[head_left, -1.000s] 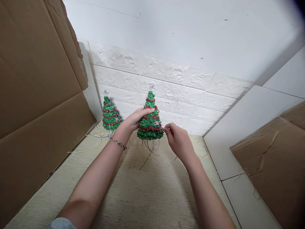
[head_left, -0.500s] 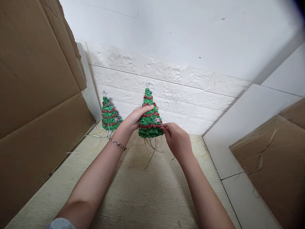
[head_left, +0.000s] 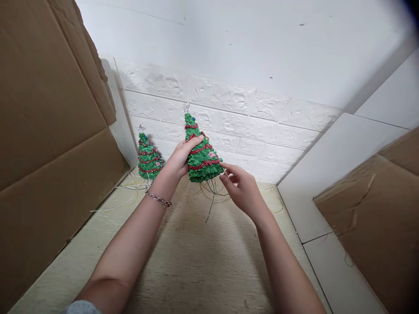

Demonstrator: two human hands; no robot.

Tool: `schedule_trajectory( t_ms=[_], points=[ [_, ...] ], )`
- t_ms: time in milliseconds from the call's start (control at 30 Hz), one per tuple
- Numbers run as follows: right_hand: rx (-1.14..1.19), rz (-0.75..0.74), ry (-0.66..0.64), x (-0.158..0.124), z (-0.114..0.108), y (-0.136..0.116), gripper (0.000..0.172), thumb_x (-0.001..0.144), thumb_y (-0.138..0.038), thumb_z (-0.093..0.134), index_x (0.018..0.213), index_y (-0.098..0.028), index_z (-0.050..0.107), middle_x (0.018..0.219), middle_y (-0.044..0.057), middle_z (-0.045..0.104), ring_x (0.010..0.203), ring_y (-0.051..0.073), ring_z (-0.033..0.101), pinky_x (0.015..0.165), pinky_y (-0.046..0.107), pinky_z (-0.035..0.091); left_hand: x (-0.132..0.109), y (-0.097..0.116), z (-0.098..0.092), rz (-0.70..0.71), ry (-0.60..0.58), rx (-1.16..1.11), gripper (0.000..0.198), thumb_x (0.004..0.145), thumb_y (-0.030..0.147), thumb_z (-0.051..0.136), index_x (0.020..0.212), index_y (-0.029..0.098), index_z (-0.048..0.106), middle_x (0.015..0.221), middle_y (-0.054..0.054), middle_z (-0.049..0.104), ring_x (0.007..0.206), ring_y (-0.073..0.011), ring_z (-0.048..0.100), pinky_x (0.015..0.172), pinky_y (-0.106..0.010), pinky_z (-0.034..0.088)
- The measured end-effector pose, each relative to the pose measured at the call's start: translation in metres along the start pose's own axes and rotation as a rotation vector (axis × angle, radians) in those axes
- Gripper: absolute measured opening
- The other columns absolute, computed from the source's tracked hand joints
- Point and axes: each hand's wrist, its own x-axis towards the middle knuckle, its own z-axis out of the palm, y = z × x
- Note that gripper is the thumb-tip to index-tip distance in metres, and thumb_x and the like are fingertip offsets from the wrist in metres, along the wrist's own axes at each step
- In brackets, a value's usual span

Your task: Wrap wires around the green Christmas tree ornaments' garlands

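A small green Christmas tree [head_left: 203, 158] with red garlands, a pink ornament and a clear star on top is held up in the middle. My left hand [head_left: 180, 158] is closed round its left side, thumb across the front. The tree leans, its tip to the left. At its lower right edge is my right hand [head_left: 241, 190], thumb and forefinger bent towards each other. A thin pale bit shows between those fingers; I cannot make out what it is. Thin wires [head_left: 213, 198] hang below the tree's base.
A second, similar tree [head_left: 149, 159] stands at the back left, with white and yellow wires [head_left: 129, 192] round its foot. Cardboard [head_left: 52, 174] walls the left side, and another piece [head_left: 376, 213] lies at the right. Behind is a white brick-patterned wall [head_left: 222, 96].
The held tree has tipped, its top moving left and its base lifting slightly. The fingers of my right hand have parted somewhat at its lower right edge.
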Motion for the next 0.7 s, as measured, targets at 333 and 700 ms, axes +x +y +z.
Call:
schedule_trajectory(
  t_ms=[333,700],
  points=[
    [-0.035,0.142,0.151,0.003,0.0,0.01,0.018,0.086,-0.025,0.046,0.09,-0.021,0.063,0.078,0.003,0.068,0.072,0.017,0.065,0.067,0.029,0.045,-0.002,-0.003,0.006,0.037,0.04,0.02,0.028,0.062,0.033,0.076,0.073,0.015,0.058,0.064,0.001,0.06,0.058,-0.0112,0.056,0.06,-0.026,0.047],
    [-0.373,-0.111,0.162,0.004,-0.01,0.013,0.023,0.09,-0.019,0.042,0.084,-0.019,0.064,0.085,0.007,0.061,0.078,0.019,0.057,0.071,0.032,0.043,-0.003,-0.01,0.01,0.029,-0.006,0.024,0.029,0.062,0.032,0.077,0.074,0.014,0.058,0.062,0.001,0.058,0.058,-0.0112,0.056,0.058,-0.025,0.048]
  ],
)
